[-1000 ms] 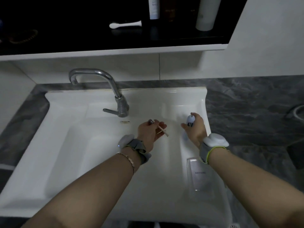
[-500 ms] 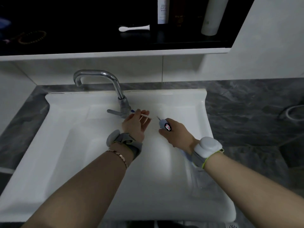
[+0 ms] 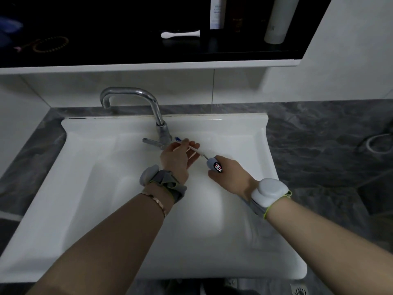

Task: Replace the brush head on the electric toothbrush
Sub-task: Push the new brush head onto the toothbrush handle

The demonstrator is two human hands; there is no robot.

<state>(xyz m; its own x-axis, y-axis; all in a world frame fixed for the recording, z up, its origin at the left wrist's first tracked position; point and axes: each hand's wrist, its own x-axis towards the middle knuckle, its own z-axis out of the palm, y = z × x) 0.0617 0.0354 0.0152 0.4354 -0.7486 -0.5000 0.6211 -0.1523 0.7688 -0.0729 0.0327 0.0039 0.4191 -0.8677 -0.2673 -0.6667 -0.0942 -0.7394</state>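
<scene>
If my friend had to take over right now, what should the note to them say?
Left hand: pinching the brush head, bristle end toward the faucet.
Right hand: gripping the toothbrush handle, screen lit, over the sink.
Done: the head's open end is lined up at the handle's metal shaft.
Left: push the head fully down; whether it is seated can't be told.
A white brush-like thing lies on the shelf.

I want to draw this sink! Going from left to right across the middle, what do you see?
Tap lever → brush head pinched in the left hand → toothbrush handle gripped in the right hand → grey marble counter.
</scene>
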